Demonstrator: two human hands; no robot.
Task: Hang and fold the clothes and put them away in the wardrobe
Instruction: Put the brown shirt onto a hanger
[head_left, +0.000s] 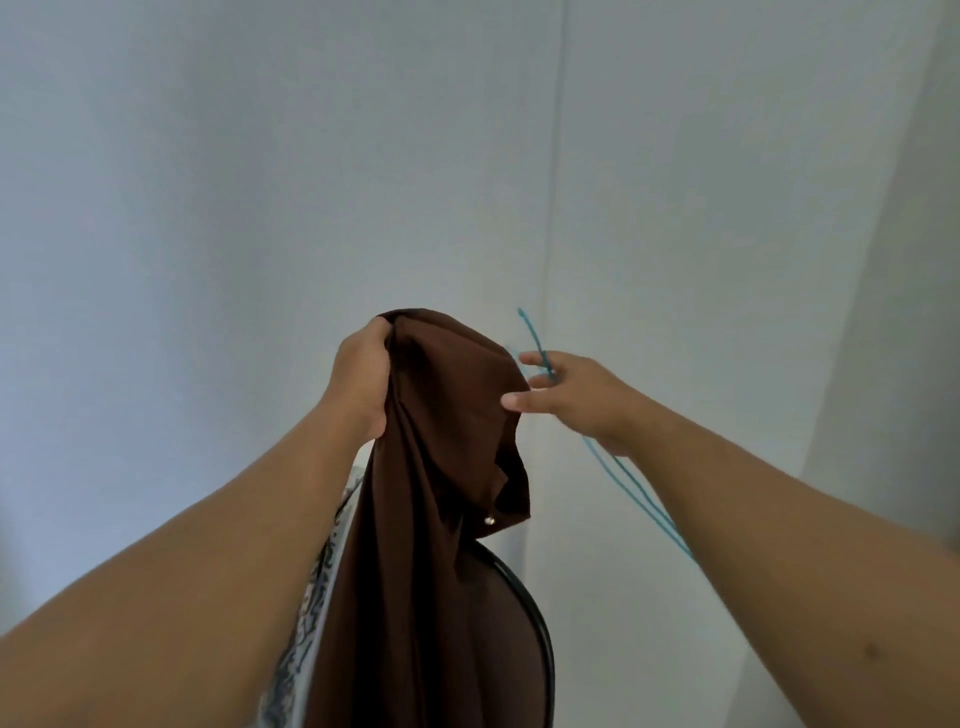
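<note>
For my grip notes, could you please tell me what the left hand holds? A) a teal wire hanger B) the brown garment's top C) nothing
B: the left hand grips the bunched top of the garment; the hanger is in the right hand.

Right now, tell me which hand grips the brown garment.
The left hand: its fingers are bunched round the top of the garment. The right hand holds the blue hanger instead.
</note>
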